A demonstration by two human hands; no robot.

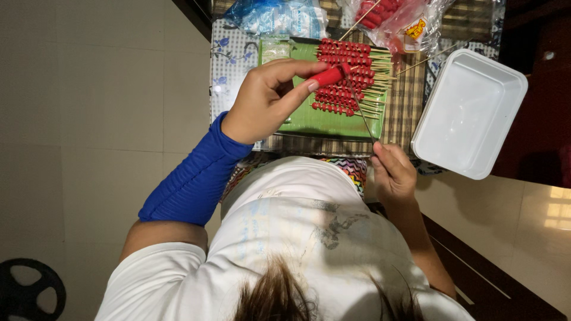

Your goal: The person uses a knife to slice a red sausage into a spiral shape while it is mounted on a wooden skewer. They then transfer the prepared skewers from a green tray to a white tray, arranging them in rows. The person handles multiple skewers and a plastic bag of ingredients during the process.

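While our left hand (264,101) pinched a red sausage (328,76) and our right hand (392,172) gripped a skewer (360,110), we noted a checked tablecloth (404,113) over pale floor tiles (101,89).

The scene is lit unevenly by soft indoor light. A bright warm patch is seen on the floor (559,208) at the right edge, while the upper right corner is left in deep shadow. The white tray (470,113) is rendered close to overexposed, with little surface detail. Glare is caught on the clear plastic bags (410,24) at the top. A soft shadow is cast below the tray. The hair at the bottom edge is blurred, and straight lines are bent slightly toward the corners.
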